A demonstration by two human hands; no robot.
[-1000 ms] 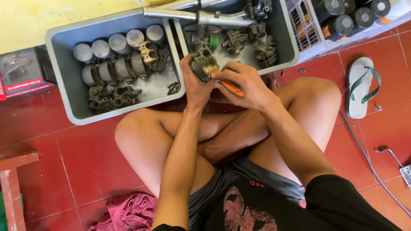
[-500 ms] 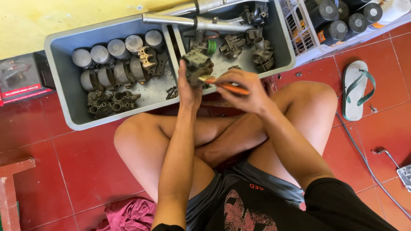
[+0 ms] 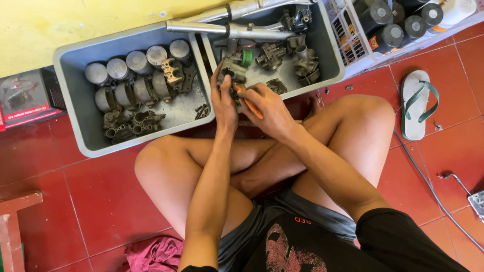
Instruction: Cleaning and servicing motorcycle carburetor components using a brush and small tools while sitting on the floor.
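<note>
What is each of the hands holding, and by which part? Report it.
The left hand grips a grimy grey metal carburetor body by its lower side. The right hand holds an orange-handled tool by the handle.

Head cam, looking steeply down, close on lap & floor (image 3: 91,201).

I hold a grimy grey metal carburetor (image 3: 232,75) upright in my left hand (image 3: 223,103), just over the near rim of the right grey bin (image 3: 330,55). My right hand (image 3: 267,108) grips an orange-handled screwdriver (image 3: 250,106), its tip end set against the carburetor's side; the tip itself is hidden.
</note>
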